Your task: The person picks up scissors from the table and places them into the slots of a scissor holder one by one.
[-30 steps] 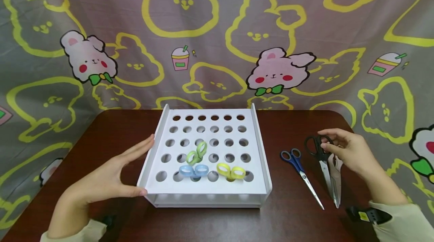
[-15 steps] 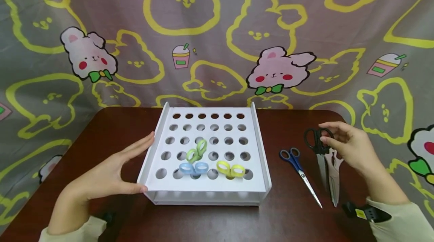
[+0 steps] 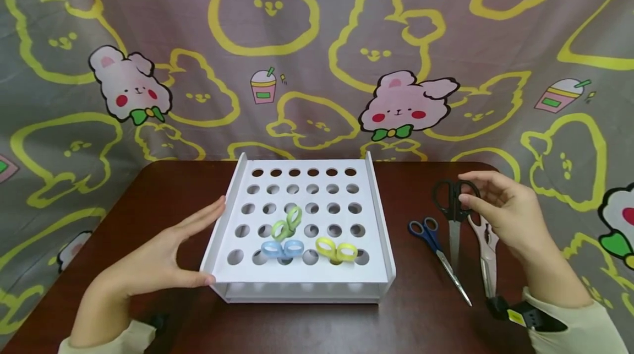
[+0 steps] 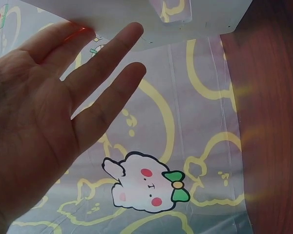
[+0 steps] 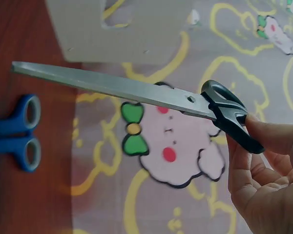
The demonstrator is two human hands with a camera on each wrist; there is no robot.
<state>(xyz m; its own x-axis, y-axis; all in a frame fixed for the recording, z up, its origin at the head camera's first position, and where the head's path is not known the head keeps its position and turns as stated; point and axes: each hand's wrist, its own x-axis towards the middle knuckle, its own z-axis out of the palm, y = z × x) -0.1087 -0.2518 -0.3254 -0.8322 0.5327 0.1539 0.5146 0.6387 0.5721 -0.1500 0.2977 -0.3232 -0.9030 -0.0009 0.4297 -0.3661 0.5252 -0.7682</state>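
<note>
Along the left of the worktop (image 3: 297, 332), the left hand (image 3: 153, 260) is spread wide with fingers straight, its fingertips and thumb at the left side of a white rack (image 3: 297, 272), just as a second ago. Rows of round holes fill the rack; light blue scissors (image 3: 283, 251), green scissors (image 3: 289, 223) and yellow scissors (image 3: 336, 254) stick up by their handles from its nearer holes, unchanged. To the right, dark blue scissors (image 3: 435, 241) lie with their points toward the near side, also unmoved. Farther right, the right hand (image 3: 512, 205) pinches black scissors (image 3: 454, 203) by one handle loop, blades hanging down. A second ago these overlapped the pink scissors (image 3: 488, 255) at the far right; now they have shifted left, toward the dark blue pair, leaving the pink handles more fully visible.
</note>
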